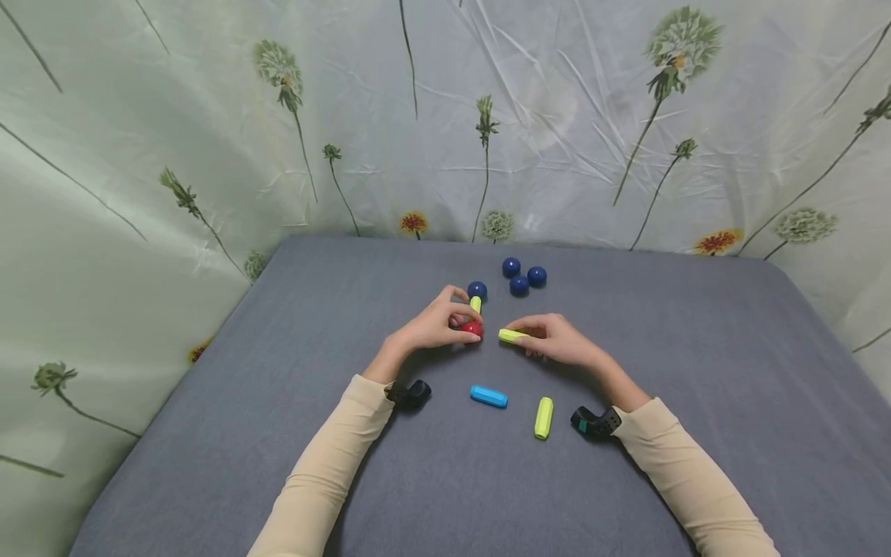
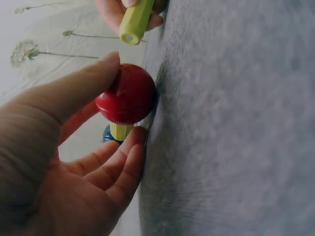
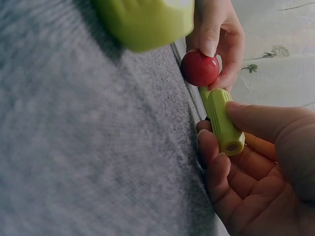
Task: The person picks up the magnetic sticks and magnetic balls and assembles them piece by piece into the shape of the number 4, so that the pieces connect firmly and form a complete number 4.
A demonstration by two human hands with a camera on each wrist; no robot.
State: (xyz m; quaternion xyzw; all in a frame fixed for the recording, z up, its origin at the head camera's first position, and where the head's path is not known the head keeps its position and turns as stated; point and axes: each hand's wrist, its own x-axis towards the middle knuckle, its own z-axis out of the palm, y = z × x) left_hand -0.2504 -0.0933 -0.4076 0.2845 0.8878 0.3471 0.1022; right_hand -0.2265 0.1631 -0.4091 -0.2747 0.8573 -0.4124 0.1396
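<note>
My left hand (image 1: pixel 433 322) holds a red ball (image 1: pixel 472 332) between thumb and fingers, close to the table surface. Behind the ball a yellow-green ribbed rod (image 1: pixel 476 304) runs away from me toward a blue ball (image 1: pixel 476 290); in the left wrist view the rod's near end meets the red ball (image 2: pixel 129 93). Whether they are firmly joined cannot be seen. To the right, my right hand (image 1: pixel 562 340) pinches a second yellow-green rod (image 1: pixel 511 336), its free end pointing at the red ball with a gap between. A magnet-like disc shows in this rod's end (image 3: pixel 232 146).
Three more blue balls (image 1: pixel 519 285) sit grouped toward the back of the grey cloth-covered table (image 1: pixel 278 387). Nearer me lie a light blue rod (image 1: pixel 489 396) and another yellow-green rod (image 1: pixel 544 418). A dandelion-patterned curtain (image 1: pixel 557 155) hangs along the back and left edges.
</note>
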